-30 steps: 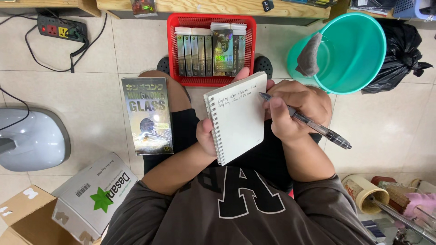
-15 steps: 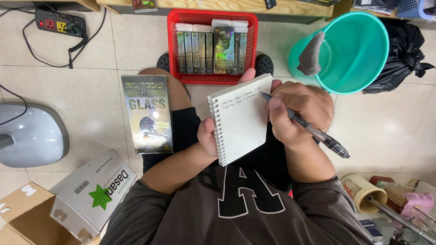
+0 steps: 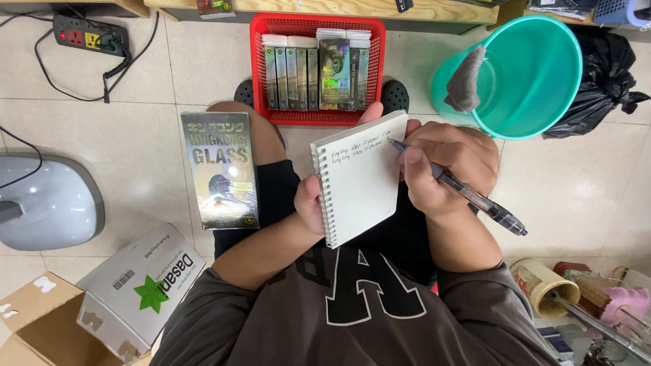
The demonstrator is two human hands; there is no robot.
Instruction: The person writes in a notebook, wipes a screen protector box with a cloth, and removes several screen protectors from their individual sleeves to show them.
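Gripping a small spiral-bound notepad (image 3: 359, 179) from beneath, the left hand (image 3: 313, 203) has its thumb curled over the wire binding and its fingertips showing past the pad's top edge. The pad is held tilted above the person's lap, with two short handwritten lines near its top. Just to its right, the right hand (image 3: 444, 166) is closed around a dark pen (image 3: 456, 188), whose tip touches the page at the end of the second line. Resting on the left thigh, just beside the pad, lies a shiny flat package (image 3: 219, 169). Farther out on the tiled floor, between the person's feet, stands a red plastic basket (image 3: 258, 54) packed with similar upright packages. To its right sits a teal bucket (image 3: 536, 74) with a grey cloth (image 3: 466, 78) draped over its rim.
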